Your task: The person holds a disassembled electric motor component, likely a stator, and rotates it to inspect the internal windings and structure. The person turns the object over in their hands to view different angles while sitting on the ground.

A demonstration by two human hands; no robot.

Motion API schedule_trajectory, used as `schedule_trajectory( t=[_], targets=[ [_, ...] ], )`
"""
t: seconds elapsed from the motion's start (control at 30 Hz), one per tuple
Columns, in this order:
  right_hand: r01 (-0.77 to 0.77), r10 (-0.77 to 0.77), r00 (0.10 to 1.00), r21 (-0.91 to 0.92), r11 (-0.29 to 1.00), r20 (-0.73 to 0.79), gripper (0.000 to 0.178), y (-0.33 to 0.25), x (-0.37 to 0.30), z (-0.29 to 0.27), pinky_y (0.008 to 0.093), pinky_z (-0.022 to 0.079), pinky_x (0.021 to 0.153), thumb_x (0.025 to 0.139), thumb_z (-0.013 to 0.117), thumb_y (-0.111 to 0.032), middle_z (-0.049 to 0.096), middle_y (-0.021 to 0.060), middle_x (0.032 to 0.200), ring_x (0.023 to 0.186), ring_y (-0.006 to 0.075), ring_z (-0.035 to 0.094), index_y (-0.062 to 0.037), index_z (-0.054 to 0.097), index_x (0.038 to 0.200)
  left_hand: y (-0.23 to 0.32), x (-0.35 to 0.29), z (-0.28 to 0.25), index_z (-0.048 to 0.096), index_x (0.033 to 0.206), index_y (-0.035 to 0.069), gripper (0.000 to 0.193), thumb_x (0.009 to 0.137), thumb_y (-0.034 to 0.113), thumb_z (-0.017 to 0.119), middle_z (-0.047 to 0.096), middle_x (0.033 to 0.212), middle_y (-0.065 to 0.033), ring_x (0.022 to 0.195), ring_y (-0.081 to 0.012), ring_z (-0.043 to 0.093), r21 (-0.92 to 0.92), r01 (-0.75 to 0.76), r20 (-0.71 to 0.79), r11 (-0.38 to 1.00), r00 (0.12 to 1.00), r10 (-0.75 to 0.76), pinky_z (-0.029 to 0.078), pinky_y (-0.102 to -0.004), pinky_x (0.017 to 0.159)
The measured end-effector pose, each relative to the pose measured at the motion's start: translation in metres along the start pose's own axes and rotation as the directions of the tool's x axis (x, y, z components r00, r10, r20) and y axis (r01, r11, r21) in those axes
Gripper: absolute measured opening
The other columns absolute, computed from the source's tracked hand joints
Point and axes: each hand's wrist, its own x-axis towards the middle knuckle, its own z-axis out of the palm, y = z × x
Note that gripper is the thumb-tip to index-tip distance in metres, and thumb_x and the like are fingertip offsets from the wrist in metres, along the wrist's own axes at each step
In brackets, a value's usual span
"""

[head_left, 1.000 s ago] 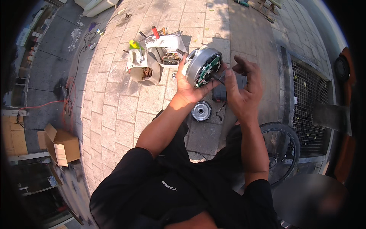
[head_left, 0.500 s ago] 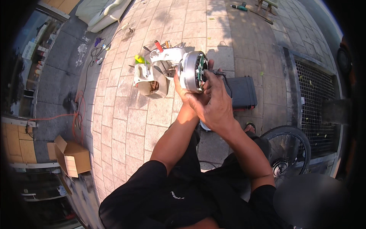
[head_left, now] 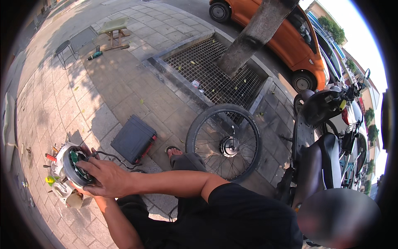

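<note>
In the lower left I hold a round silver hub motor point(head_left: 68, 170), its dark, green-marked inner side turned toward the right. My right hand point(head_left: 105, 178) is closed against that side, fingers bent over its edge. My left hand point(head_left: 88, 193) supports it from underneath; most of this hand is hidden by the motor and my right hand. A black cable point(head_left: 111, 155) runs out of the motor toward the right. Just beyond it on the ground are white containers point(head_left: 60, 191) with a red-handled tool point(head_left: 51, 157) and a yellow-green item point(head_left: 50, 180).
A black case point(head_left: 133, 137) lies on the paving beside my foot. Right of it is a bicycle wheel point(head_left: 224, 108) with a hub. A metal grate point(head_left: 199, 62) surrounds a tree trunk point(head_left: 248, 41). Farther off are a scooter point(head_left: 319, 153), an orange car point(head_left: 282, 45), a stool point(head_left: 114, 25) and a drill point(head_left: 95, 55).
My view has swung to the right, bringing the tree, car and scooter in and moving the motor to the lower left. Both hands still hold the motor.
</note>
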Motion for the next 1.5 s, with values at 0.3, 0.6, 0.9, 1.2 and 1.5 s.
schedule_trajectory(
  t=[0.3,0.6,0.9,1.2,1.5],
  targets=[
    [0.056,-0.057,0.998,0.046,0.997,0.015,0.063,-0.003,0.005,-0.019,0.0486,0.055,0.072,0.089,0.080,-0.028,0.062,0.0183,0.105,0.085,0.0410,0.066,-0.0027,0.055,0.141,0.008,-0.012,0.013,0.048,0.155,0.006,0.074,0.106,0.061,0.040,0.055,0.148,-0.0203,0.139,-0.0387,0.051,-0.012,0.020,-0.012,1.000,1.000,-0.020,0.044,-0.0560,0.118],
    [-0.074,0.072,0.997,0.097,0.993,0.023,0.072,-0.013,0.000,-0.006,0.0476,0.058,0.079,0.089,0.082,-0.031,0.063,0.0232,0.113,0.091,0.0415,0.069,0.0025,0.051,0.144,0.014,-0.009,0.038,0.054,0.149,0.004,0.075,0.104,0.063,0.042,0.064,0.135,-0.0264,0.126,-0.0443,0.061,-0.194,0.024,0.017,0.981,1.000,-0.021,0.051,-0.0580,0.111],
    [-0.226,0.226,0.974,0.029,0.974,0.008,0.076,-0.011,0.008,0.001,0.0298,0.051,0.073,0.083,0.092,-0.026,0.055,0.0091,0.108,0.083,0.0149,0.056,0.0041,0.051,0.139,-0.009,-0.007,0.070,0.056,0.148,0.004,0.079,0.101,0.066,0.044,0.067,0.133,-0.0291,0.118,-0.0495,0.067,-0.550,0.183,0.189,0.815,0.978,-0.093,0.058,-0.0598,0.103],
    [-0.201,0.200,0.979,0.071,0.977,0.026,0.078,-0.002,0.002,-0.005,0.0328,0.053,0.079,0.086,0.090,-0.023,0.061,0.0142,0.113,0.094,0.0178,0.062,0.0040,0.044,0.144,-0.008,-0.004,0.069,0.055,0.148,0.004,0.079,0.100,0.066,0.045,0.067,0.134,-0.0259,0.119,-0.0495,0.067,-0.495,0.187,0.178,0.848,0.978,-0.112,0.062,-0.0589,0.096],
    [-0.168,0.170,0.985,0.034,0.985,-0.041,0.072,-0.003,0.003,0.000,0.0383,0.058,0.068,0.082,0.092,-0.023,0.062,0.0135,0.103,0.077,0.0250,0.069,-0.0021,0.049,0.136,-0.005,-0.003,0.073,0.055,0.146,0.004,0.078,0.099,0.065,0.047,0.068,0.130,-0.0242,0.114,-0.0466,0.070,-0.434,0.162,0.154,0.886,0.983,-0.104,0.064,-0.0553,0.093]
  ],
)
